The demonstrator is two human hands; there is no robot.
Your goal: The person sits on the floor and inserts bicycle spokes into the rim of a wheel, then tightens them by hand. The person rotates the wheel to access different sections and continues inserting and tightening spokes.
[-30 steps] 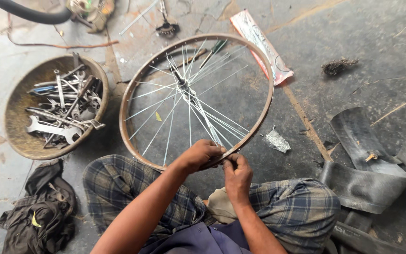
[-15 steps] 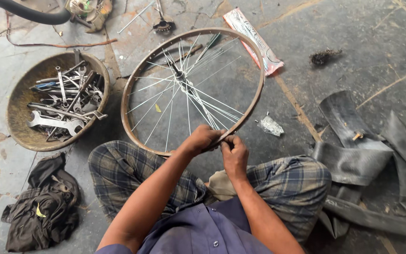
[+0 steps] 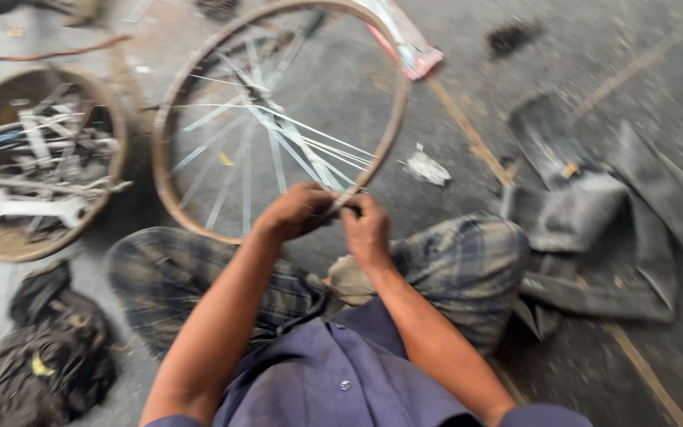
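Observation:
A bare bicycle wheel rim (image 3: 394,119) with thin metal spokes lies tilted on the floor in front of my crossed legs. My left hand (image 3: 298,209) is closed over the near edge of the rim. My right hand (image 3: 367,229) sits just beside it, fingers pinched at the rim where the spokes end; what it pinches is hidden. The picture is blurred by motion.
A round basket (image 3: 112,126) full of wrenches and metal tools stands at the left. A dark rag heap (image 3: 53,352) lies at lower left. Black rubber tube pieces (image 3: 594,221) lie at the right, a flat packet (image 3: 413,47) beyond the rim, and crumpled paper (image 3: 427,168) nearby.
The view has swung down and closer, and it is now blurred. Both hands stay at the near edge of the rim.

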